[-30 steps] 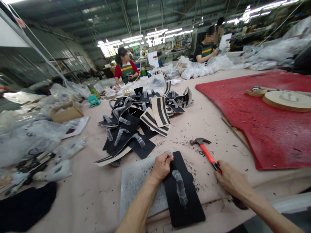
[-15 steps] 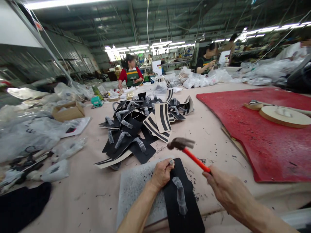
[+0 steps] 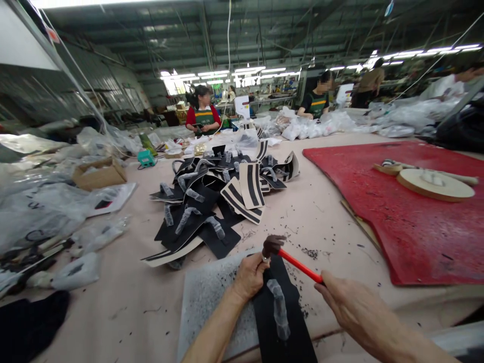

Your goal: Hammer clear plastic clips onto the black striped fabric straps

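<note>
My left hand (image 3: 247, 277) is closed around a short metal punch (image 3: 265, 259), held upright over the far end of a black panel (image 3: 297, 322). Most of the punch is hidden by my fingers. A claw hammer (image 3: 300, 265) with a red handle is gripped in my right hand (image 3: 346, 298). Its head is down at the top of the punch, apparently touching it. The panel carries a handle wrapped in clear plastic (image 3: 279, 310). Part of the panel lies over a pale, scuffed board (image 3: 206, 297) strewn with small black bits.
Beyond my hands lies a heap of black panels (image 3: 204, 194), some showing cream undersides with dark stripes. A red mat (image 3: 363, 201) at right bears tape rolls (image 3: 434, 184). Plastic bags (image 3: 45, 206) and a cardboard box (image 3: 99, 173) are at left. Co-workers are across the table.
The hammer head has come down from above onto the punch. My left hand stays on the punch. Across the table, co-workers have shifted posture, and the view has moved slightly.
</note>
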`<state>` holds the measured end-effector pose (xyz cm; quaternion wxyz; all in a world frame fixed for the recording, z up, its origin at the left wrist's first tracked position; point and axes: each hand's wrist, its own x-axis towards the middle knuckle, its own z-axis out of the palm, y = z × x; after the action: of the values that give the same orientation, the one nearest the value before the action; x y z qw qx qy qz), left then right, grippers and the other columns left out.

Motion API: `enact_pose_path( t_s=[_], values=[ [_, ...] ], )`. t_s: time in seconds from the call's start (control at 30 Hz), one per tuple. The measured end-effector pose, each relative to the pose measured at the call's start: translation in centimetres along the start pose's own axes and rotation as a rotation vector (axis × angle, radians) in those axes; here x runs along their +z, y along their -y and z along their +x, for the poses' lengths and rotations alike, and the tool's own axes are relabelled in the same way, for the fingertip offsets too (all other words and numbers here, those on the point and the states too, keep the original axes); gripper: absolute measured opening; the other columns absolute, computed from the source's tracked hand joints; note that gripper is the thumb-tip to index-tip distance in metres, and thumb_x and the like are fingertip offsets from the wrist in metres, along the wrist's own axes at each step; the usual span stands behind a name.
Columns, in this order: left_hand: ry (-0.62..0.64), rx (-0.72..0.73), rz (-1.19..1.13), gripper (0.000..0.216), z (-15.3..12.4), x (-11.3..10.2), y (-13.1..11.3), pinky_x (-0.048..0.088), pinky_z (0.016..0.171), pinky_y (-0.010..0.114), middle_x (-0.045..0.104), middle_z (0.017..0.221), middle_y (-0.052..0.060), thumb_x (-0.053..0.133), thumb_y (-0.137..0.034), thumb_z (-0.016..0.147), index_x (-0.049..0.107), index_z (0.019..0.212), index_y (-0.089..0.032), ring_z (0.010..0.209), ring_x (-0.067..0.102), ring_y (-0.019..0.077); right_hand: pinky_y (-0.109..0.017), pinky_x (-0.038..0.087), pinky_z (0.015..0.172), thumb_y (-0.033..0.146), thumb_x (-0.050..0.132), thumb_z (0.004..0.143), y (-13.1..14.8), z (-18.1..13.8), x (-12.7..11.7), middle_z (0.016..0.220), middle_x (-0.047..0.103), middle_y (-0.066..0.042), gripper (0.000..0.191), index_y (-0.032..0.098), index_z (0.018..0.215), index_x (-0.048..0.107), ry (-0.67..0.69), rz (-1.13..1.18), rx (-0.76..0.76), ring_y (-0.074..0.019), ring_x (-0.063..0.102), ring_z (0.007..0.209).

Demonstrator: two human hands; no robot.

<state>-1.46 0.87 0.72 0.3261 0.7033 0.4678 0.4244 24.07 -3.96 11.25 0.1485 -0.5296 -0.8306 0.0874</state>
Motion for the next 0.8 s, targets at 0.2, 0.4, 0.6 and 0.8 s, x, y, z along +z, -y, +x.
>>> enact_pose_path(
  t_s=[0.2,0.4,0.6,0.8],
  values=[
    [0.01,-0.008,-0.02,0.016,0.2,-0.2,-0.1,0.048,0.076,0.028,0.068,0.081,0.003,0.049,-0.019,0.091,0.065,0.089,-0.02,0.077,0.064,0.018,-0.031,0.023,0.048,0.048,0.027,0.103,-1.0,-0.1,0.1,0.057,0.06,-0.001,0.037,0.025,0.083,0.046,-0.103,-0.043,0.02,-0.0171,0.054,0.044],
    [-0.001,-0.024,0.031,0.018,0.1,-0.1,0.1,0.046,0.068,0.027,0.066,0.074,0.002,0.049,-0.021,0.093,0.065,0.085,-0.019,0.068,0.061,0.017,-0.032,0.017,0.048,0.043,0.031,0.103,-0.4,-0.1,0.4,0.057,0.062,-0.001,0.033,0.024,0.083,0.05,0.053,-0.071,-0.027,-0.0183,0.056,0.043],
    [-0.01,-0.001,-0.031,0.017,0.1,-0.1,-0.4,0.048,0.075,0.027,0.067,0.079,0.002,0.05,-0.019,0.092,0.066,0.086,-0.019,0.076,0.062,0.0177,-0.03,0.024,0.052,0.046,0.033,0.1,-2.8,-0.1,1.4,0.06,0.062,-0.002,0.031,0.025,0.085,0.05,0.067,0.023,0.203,-0.0216,0.06,0.053],
    [-0.015,-0.033,-0.044,0.015,0.3,-0.3,-1.1,0.048,0.073,0.027,0.067,0.078,0.003,0.052,-0.018,0.09,0.067,0.086,-0.019,0.074,0.062,0.0178,-0.038,0.045,0.069,0.041,0.036,0.097,-4.8,-0.1,6.2,0.095,0.07,-0.016,0.034,0.018,0.099,0.06,0.035,-0.067,0.286,-0.0301,0.067,0.081]
  ],
)
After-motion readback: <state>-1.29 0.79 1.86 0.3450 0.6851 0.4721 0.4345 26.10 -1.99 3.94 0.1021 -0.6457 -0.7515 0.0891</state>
